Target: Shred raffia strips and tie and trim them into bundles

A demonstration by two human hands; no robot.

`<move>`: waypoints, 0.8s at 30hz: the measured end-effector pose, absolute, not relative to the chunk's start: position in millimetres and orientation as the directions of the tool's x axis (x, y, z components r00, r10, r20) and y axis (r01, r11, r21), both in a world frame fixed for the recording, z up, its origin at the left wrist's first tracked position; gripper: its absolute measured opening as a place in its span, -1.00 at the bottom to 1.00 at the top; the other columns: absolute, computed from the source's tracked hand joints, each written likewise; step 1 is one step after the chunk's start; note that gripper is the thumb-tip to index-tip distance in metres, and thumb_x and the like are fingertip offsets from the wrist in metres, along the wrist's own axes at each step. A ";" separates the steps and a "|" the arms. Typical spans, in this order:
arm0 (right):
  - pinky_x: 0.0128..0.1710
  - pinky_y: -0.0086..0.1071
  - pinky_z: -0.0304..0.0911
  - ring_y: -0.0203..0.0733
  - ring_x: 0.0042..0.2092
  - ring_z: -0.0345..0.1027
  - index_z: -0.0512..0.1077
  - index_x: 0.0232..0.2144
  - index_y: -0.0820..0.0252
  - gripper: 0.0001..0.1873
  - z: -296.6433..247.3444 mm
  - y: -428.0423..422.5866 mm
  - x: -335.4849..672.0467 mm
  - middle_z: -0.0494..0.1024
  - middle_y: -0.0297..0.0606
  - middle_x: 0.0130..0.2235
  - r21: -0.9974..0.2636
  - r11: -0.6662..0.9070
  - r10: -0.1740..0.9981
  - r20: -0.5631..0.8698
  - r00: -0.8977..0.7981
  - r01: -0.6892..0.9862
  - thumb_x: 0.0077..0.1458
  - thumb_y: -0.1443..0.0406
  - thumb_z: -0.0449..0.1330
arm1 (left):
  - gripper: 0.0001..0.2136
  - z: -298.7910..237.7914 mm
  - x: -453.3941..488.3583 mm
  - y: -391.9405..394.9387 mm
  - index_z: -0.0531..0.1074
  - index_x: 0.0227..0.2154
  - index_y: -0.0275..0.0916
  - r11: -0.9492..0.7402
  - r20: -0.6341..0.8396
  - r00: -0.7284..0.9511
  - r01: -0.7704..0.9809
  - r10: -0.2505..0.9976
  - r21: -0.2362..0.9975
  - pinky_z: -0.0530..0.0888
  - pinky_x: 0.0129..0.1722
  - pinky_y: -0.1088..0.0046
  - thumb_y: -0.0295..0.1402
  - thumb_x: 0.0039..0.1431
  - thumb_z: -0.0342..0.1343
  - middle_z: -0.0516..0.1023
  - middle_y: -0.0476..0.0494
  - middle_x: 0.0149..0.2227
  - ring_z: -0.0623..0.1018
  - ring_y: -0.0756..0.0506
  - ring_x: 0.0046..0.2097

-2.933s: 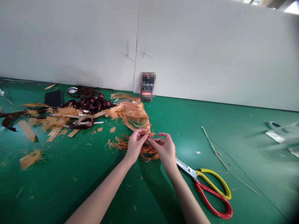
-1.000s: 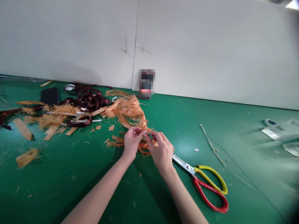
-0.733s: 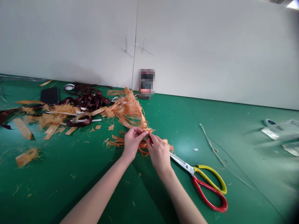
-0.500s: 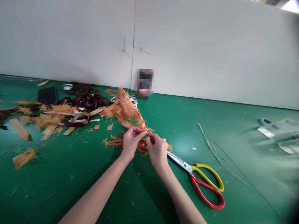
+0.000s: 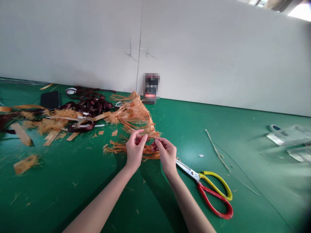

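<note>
Left hand (image 5: 135, 150) and right hand (image 5: 166, 154) pinch strands of a frayed orange fibre bundle (image 5: 133, 116), lying mid-way on the green bench (image 5: 60, 200); red-and-yellow-handled scissors (image 5: 206, 191) lie just beside the right hand.

We see a bundle of frayed orange fibres (image 5: 134, 116), thin and loose, and it fans out toward 11 o'clock from its narrow end. A tangled orange tuft (image 5: 119, 148) lies at 8 o'clock from this end.

Orange frayed fibres (image 5: 134, 113) | dark maroon ribbon (image 5: 96, 105) | red-and-yellow scissors handles (image 5: 212, 195) | green bench mat (image 5: 73, 200)
</note>
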State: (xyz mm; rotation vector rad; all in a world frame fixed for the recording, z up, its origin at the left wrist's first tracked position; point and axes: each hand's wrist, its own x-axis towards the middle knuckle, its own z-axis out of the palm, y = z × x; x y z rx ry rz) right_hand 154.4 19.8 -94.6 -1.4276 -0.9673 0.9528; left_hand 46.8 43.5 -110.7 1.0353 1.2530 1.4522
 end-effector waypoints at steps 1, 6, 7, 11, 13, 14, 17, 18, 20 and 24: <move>-0.48 -0.34 0.37 -0.23 -0.52 0.41 0.46 -0.38 0.17 -0.77 -95.9 19.4 155.2 0.53 -0.32 -0.51 -0.994 -0.045 0.934 -0.007 0.358 0.097 0.06 0.13 0.15 | -0.78 -110.1 44.5 42.6 0.52 -0.17 -0.14 -0.142 0.136 -0.247 -0.008 0.960 0.990 0.30 -0.41 0.49 -0.29 0.09 0.22 0.39 0.00 -0.44 0.35 0.00 -0.45; -0.36 -0.31 0.31 -0.20 -0.44 0.40 0.49 -0.35 0.17 -0.80 -98.8 17.0 161.2 0.57 -0.22 -0.42 -0.890 0.064 0.917 0.231 0.324 0.451 0.08 0.22 0.11 | -0.81 -99.6 31.5 44.3 0.57 -0.26 -0.05 -0.579 0.652 0.107 0.581 0.751 0.571 0.27 -0.12 0.28 -0.46 0.20 0.09 0.54 -0.16 -0.16 0.46 -0.16 -0.15; -0.34 -0.31 0.30 -0.20 -0.43 0.39 0.50 -0.34 0.17 -0.80 -98.8 16.5 162.5 0.57 -0.20 -0.40 -0.852 0.094 0.915 0.278 0.292 0.516 0.08 0.23 0.11 | -0.79 -95.5 29.8 47.1 0.57 -0.27 -0.03 -0.615 0.666 0.188 0.616 0.722 0.492 0.23 -0.06 0.22 -0.47 0.21 0.07 0.56 -0.14 -0.12 0.45 -0.19 -0.09; -0.37 -0.35 0.25 -0.21 -0.44 0.38 0.50 -0.27 0.21 -0.75 -99.7 14.9 166.3 0.58 -0.15 -0.36 -0.678 0.186 0.900 0.408 0.153 0.711 0.15 0.28 0.04 | -0.75 -76.4 28.5 69.8 0.54 -0.21 0.00 -0.717 0.593 0.435 0.572 0.678 0.399 0.09 0.10 0.09 -0.50 0.20 0.07 0.54 -0.09 0.02 0.37 -0.25 0.10; -0.40 -0.37 0.22 -0.21 -0.44 0.37 0.50 -0.25 0.22 -0.73 -100.2 14.6 167.3 0.57 -0.15 -0.38 -0.582 0.216 0.886 0.455 0.094 0.784 0.19 0.31 0.00 | -0.76 -66.6 30.8 85.8 0.56 -0.32 -0.02 -0.741 0.533 0.518 0.517 0.669 0.428 0.04 0.14 0.04 -0.54 0.14 0.10 0.56 -0.09 -0.03 0.36 -0.26 0.11; -0.42 -0.38 0.20 -0.21 -0.45 0.37 0.49 -0.25 0.23 -0.73 -100.3 14.5 167.9 0.56 -0.15 -0.40 -0.532 0.229 0.877 0.477 0.065 0.815 0.19 0.33 -0.01 | -0.76 -61.8 32.5 93.6 0.56 -0.41 -0.03 -0.750 0.483 0.573 0.488 0.662 0.448 0.01 0.15 0.03 -0.55 0.11 0.11 0.59 -0.08 -0.10 0.37 -0.26 0.09; -0.45 -0.39 0.16 -0.23 -0.47 0.35 0.49 -0.28 0.24 -0.74 -99.6 14.3 169.7 0.54 -0.20 -0.46 -0.387 0.265 0.845 0.535 -0.019 0.883 0.20 0.37 -0.01 | -0.74 -48.5 39.2 112.3 0.49 -0.67 -0.07 -0.739 0.274 0.730 0.444 0.626 0.506 0.04 0.13 0.05 -0.59 -0.05 0.16 0.59 -0.06 -0.43 0.45 -0.22 -0.11; -0.45 -0.40 0.15 -0.24 -0.48 0.34 0.49 -0.29 0.24 -0.75 -99.3 14.3 170.2 0.53 -0.21 -0.47 -0.342 0.274 0.832 0.553 -0.043 0.899 0.20 0.38 0.00 | -0.73 -44.4 42.0 116.3 0.45 -0.73 -0.08 -0.734 0.228 0.754 0.446 0.617 0.513 0.06 0.12 0.06 -0.61 -0.11 0.17 0.54 -0.05 -0.53 0.45 -0.21 -0.17; -0.46 -0.41 0.13 -0.25 -0.49 0.34 0.47 -0.29 0.23 -0.77 -99.4 14.4 171.0 0.52 -0.25 -0.49 -0.262 0.286 0.805 0.587 -0.084 0.922 0.19 0.41 0.01 | -0.70 -35.9 48.1 120.7 0.38 -0.82 -0.10 -0.723 0.167 0.773 0.462 0.612 0.514 0.11 0.09 0.09 -0.64 -0.21 0.17 0.44 -0.04 -0.67 0.43 -0.19 -0.27; -0.49 -0.41 0.08 -0.27 -0.49 0.33 0.42 -0.40 0.21 -0.80 -102.1 15.0 171.4 0.47 -0.31 -0.54 -0.139 0.290 0.755 0.641 -0.137 0.947 0.19 0.42 0.02 | -0.70 -14.4 61.3 121.4 0.28 -0.91 -0.16 -0.708 0.008 0.805 0.517 0.593 0.481 0.16 0.04 0.14 -0.65 -0.33 0.16 0.29 -0.02 -0.78 0.36 -0.13 -0.40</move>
